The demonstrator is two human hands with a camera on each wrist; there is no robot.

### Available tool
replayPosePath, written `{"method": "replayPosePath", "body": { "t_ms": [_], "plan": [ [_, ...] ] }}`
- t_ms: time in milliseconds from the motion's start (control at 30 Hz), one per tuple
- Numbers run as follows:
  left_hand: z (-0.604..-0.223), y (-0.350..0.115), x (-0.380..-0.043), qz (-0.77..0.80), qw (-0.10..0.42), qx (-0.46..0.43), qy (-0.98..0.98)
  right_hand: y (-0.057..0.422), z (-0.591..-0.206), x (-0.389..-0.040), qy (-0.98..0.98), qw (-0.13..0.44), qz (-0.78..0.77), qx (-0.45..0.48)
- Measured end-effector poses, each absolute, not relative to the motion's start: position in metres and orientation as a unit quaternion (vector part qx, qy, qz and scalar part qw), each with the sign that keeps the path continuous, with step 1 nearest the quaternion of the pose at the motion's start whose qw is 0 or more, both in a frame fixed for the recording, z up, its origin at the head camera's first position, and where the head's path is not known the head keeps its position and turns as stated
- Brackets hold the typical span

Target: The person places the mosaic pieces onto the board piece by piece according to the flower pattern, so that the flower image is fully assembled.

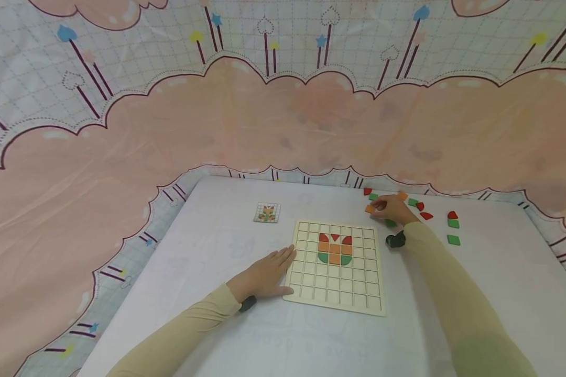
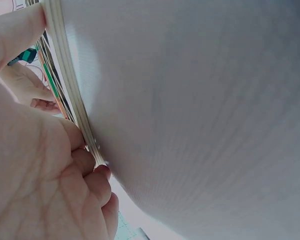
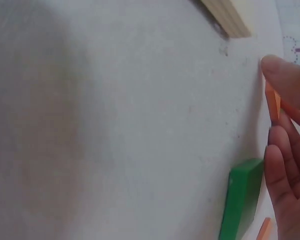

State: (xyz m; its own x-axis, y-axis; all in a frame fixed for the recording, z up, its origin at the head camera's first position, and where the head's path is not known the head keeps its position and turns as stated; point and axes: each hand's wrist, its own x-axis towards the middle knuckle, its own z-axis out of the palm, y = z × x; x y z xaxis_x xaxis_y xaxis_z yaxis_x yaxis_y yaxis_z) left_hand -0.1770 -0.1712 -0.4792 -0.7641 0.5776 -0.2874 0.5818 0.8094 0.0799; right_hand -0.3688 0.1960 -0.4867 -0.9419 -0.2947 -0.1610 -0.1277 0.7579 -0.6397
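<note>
Right hand (image 1: 392, 208): thumb and fingers pinch an orange tile (image 1: 369, 209), just beyond the far right corner of the wooden grid board (image 1: 319, 295); cannot tell whether the tile touches the white table (image 1: 207, 235). Green tile (image 1: 390, 223) near this hand. Left hand (image 1: 265, 275): fingers extended, thumb spread, both touching the board's left edge. Red, orange and green pieces (image 1: 334, 249) sit grouped in the board's cells. Pattern card (image 1: 267, 213) lies beyond its far left corner.
</note>
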Motion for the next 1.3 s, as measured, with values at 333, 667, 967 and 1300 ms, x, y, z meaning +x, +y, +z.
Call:
{"method": "replayPosePath", "body": {
  "t_ms": [333, 667, 967, 1300],
  "plan": [
    [-0.478, -0.170, -0.177, -0.010, 0.154, 0.309, 0.938, 0.195, -0.487, -0.368, 0.931, 0.124, -0.326, -0.105],
    [-0.479, -0.169, -0.179, -0.011, 0.152, 0.312, 0.938, 0.197, -0.487, -0.369, 0.934, 0.120, -0.321, -0.098],
    [-0.481, -0.168, -0.180, -0.013, 0.157, 0.310, 0.938, 0.211, -0.481, -0.356, 0.930, 0.097, -0.335, -0.119],
    [-0.483, -0.170, -0.179, -0.023, 0.157, 0.303, 0.940, 0.203, -0.453, -0.326, 0.920, 0.052, -0.347, -0.172]
  ]
}}
